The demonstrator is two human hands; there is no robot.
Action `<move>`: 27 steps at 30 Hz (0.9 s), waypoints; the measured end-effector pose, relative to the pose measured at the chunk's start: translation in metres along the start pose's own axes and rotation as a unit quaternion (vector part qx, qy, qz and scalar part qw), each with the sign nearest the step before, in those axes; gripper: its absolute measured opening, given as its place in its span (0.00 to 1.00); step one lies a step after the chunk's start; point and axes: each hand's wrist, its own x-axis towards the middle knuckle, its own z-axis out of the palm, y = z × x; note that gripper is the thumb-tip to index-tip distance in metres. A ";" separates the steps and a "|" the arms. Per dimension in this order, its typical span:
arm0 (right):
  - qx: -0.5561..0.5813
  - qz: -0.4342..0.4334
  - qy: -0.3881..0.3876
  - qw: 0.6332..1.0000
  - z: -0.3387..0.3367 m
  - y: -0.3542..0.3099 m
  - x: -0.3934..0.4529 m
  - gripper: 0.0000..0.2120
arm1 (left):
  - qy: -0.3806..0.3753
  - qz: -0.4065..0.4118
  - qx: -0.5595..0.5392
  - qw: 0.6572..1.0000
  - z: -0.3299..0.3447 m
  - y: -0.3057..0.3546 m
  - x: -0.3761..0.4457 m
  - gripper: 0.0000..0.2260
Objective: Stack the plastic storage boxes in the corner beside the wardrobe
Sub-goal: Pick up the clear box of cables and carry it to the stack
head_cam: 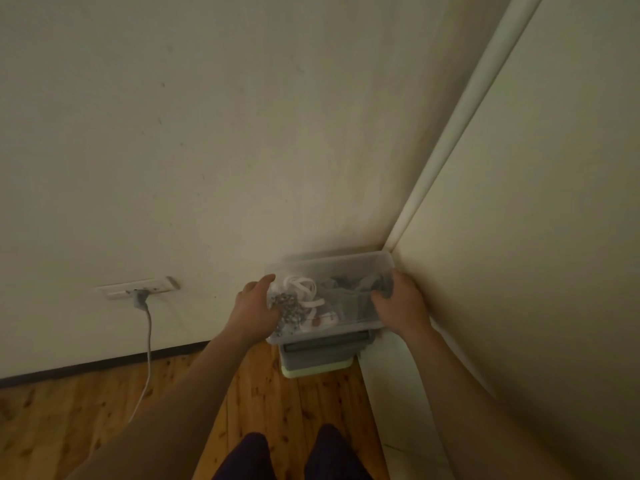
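A clear, rectangular plastic storage box with a translucent lid (332, 292) sits in the corner where the cream wall (207, 133) meets the pale, flat side of the wardrobe (536, 237); it rests on top of a grey plastic box (322, 351), which in turn stands on a pale green box (311, 370) on the knotty wooden floorboards (86, 410). The left hand (254, 311) grips the clear box's left end, thumb laid over the lid's edge and fingers curled down the side; the right hand (400, 301) clasps the right end, just beside the wardrobe, fingers bent over the lid. The two hands are apart, one at each short end of the box. Through the lid show white straps, a speckled bundle and dark grey cloth, though what they are I cannot tell. Left of the stack, a white wall socket plate (138, 287) holds a grey plug (140, 299); its pale cable (149, 341) hangs down to the floor. Two dark-clad knees (291, 455) stand at the bottom edge.
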 end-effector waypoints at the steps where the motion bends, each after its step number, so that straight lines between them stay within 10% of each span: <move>1: -0.010 0.002 -0.001 1.000 0.001 0.000 0.001 0.31 | -0.002 -0.001 0.003 1.000 0.001 0.000 0.000 0.30; 27: -0.139 -0.038 -0.057 0.988 0.002 0.015 -0.009 0.36 | -0.021 0.011 0.004 1.000 0.012 -0.005 -0.028 0.31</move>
